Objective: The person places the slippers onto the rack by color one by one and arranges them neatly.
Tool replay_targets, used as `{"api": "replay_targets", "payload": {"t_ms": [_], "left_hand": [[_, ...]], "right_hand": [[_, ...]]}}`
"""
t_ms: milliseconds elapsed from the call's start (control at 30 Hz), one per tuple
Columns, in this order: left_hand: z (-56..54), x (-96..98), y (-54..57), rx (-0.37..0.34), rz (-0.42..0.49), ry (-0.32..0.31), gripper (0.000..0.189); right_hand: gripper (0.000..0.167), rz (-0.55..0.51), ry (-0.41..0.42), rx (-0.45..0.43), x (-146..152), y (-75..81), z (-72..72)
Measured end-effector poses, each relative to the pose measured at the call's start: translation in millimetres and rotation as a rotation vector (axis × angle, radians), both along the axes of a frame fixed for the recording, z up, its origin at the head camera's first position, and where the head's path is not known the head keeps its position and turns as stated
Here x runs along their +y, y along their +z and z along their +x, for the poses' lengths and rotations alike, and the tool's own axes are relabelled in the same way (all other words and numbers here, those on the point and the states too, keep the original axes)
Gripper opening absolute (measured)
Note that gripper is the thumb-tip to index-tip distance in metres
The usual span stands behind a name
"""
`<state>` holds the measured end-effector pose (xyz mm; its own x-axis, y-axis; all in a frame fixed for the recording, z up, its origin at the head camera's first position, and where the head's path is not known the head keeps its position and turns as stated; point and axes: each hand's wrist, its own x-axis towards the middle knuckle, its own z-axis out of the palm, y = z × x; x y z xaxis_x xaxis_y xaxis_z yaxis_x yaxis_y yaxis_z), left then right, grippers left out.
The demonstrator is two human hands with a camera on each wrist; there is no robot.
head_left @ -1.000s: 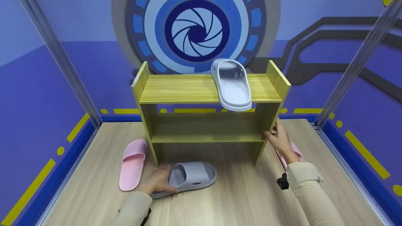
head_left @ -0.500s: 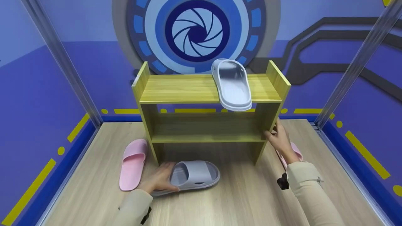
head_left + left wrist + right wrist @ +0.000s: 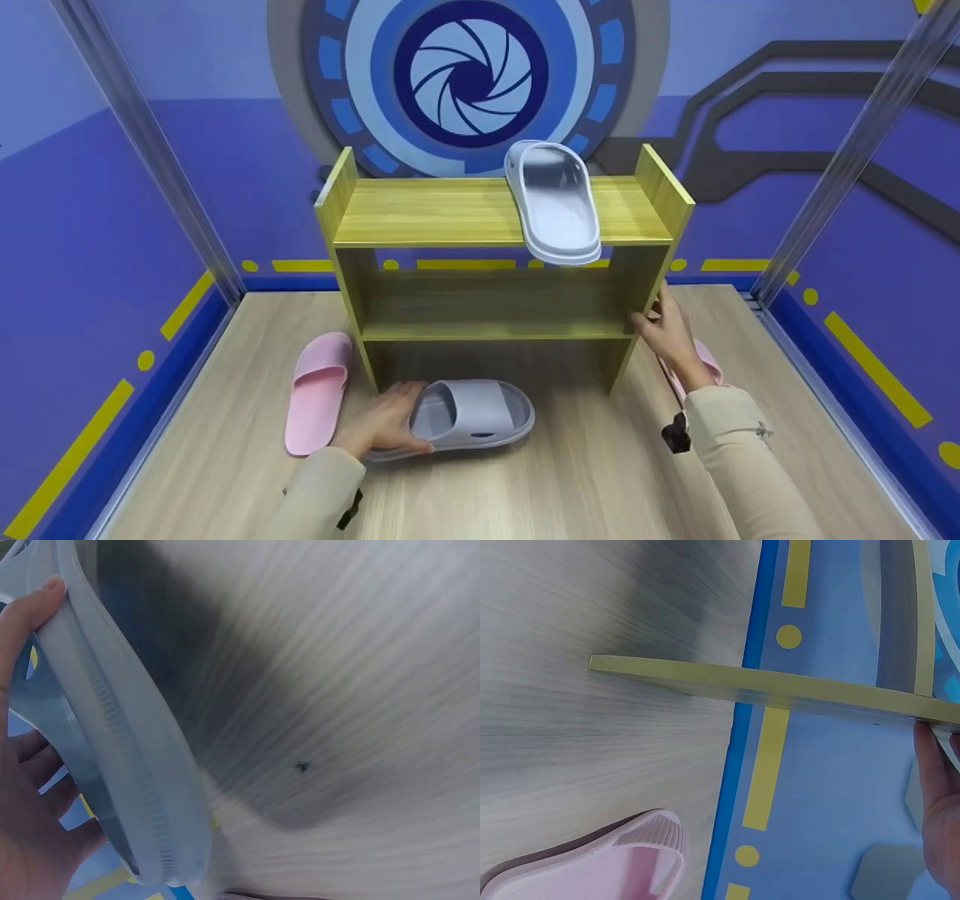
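Note:
My left hand (image 3: 388, 420) grips a grey slide slipper (image 3: 480, 409) by its heel end, thumb along the near side and fingers at the far side. The slipper lies crosswise before the yellow wooden shoe rack (image 3: 499, 330), toe to the right. In the left wrist view, the slipper (image 3: 150, 757) tilts above its shadow on the wood. My right hand (image 3: 671, 334) touches the rack's right side panel, and in the right wrist view its extended fingertips rest against the panel's outer face (image 3: 780, 690). A light grey clog (image 3: 561, 210) stands on the top shelf, its end overhanging the front edge.
A pink slipper (image 3: 319, 394) lies left of the rack. Another pink slipper (image 3: 600, 862) lies to the right, partly hidden by my right wrist in the head view. Blue printed walls (image 3: 862, 285) and metal posts (image 3: 142, 142) enclose the wooden floor (image 3: 570, 480).
My left hand has moved the grey slipper slightly rightward and up in the head view, toward the rack. The right hand, the clog and the pink slippers stay put.

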<state>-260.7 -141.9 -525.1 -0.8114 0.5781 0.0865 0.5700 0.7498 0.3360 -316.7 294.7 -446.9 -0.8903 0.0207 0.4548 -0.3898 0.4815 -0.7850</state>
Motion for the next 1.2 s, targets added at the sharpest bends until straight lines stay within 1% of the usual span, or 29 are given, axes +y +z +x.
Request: {"api": "replay_targets", "payload": {"t_ms": [200,300,333,533,633,733,900,967,1133,1200], "left_hand": [[1.8,1.8,6.4,0.036,0.012,-0.008,0.091],[2.2,2.6,9.5,0.034,0.009,-0.005,0.092],[2.3,3.1,10.7,0.026,0.011,-0.001,0.093],[0.9,4.2,16.8,0.064,-0.005,-0.008,0.093],[1.2,4.8,21.7,0.061,0.003,-0.007,0.094],[2.1,5.6,27.5,0.068,0.005,-0.009,0.094],[2.8,7.4,36.2,0.081,0.006,-0.018,0.093],[3.1,8.1,40.1,0.075,0.008,-0.018,0.094],[3.6,8.5,50.0,0.065,0.005,-0.022,0.094],[3.5,8.3,53.6,0.068,0.004,-0.028,0.094]], "right_hand": [[0.066,-0.006,0.010,0.002,0,0.4,0.6],[0.065,-0.011,0.010,-0.004,-1,3.0,2.5],[0.065,-0.013,0.011,-0.007,-2,4.8,3.9],[0.062,-0.026,0.024,-0.005,-14,22.2,19.8],[0.063,-0.027,0.026,-0.004,-16,25.1,22.9],[0.063,-0.020,0.030,-0.003,-13,21.6,19.3],[0.065,-0.005,0.020,0.005,-3,5.3,4.7],[0.064,-0.011,0.018,0.011,-5,7.8,7.1],[0.063,-0.011,0.007,0.015,-5,7.8,6.6],[0.064,-0.005,0.000,0.015,-1,1.4,0.7]]}}
